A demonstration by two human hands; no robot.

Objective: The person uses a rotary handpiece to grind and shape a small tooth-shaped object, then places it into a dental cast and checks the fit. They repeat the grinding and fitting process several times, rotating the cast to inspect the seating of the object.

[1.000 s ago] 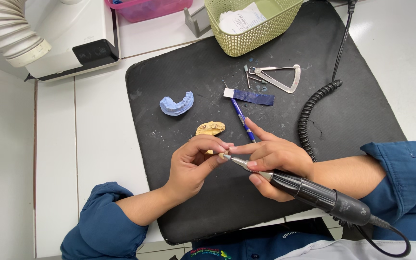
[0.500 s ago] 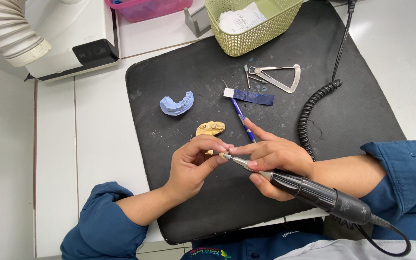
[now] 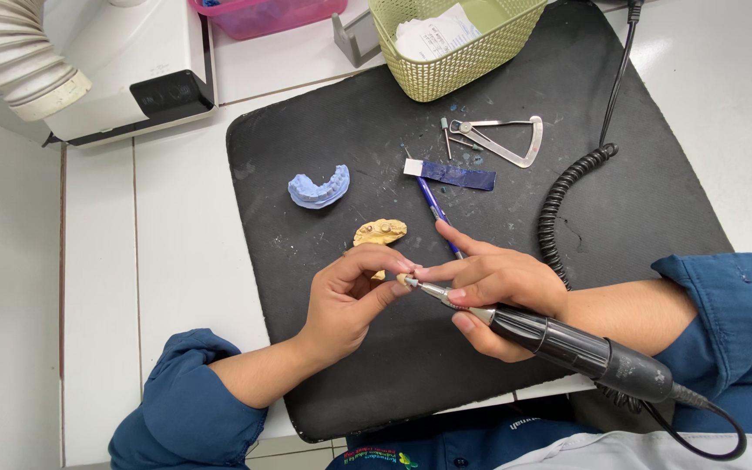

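From the head camera, looking straight down: the left hand (image 3: 345, 300) pinches a small pale piece (image 3: 404, 280) between thumb and fingertips, closed tight on it, just above the black mat (image 3: 654, 209). The right hand (image 3: 489, 292) wraps shut around a dark rotary handpiece (image 3: 567, 344), and there's the tip meeting that piece right at the left fingertips. The tool's long axis runs from lower right up to upper left, so the piece sits at the very nose of it, left of the right hand (both hands are nearly touching here). Behind the fingers lies a yellowish dental cast (image 3: 380, 232); further up-left a blue cast (image 3: 318, 188). A pen (image 3: 435, 205) pokes out beyond the right fingers, a metal caliper (image 3: 498, 139) lies near the green basket (image 3: 446, 74), and a coiled cord (image 3: 567, 204) trails at right.
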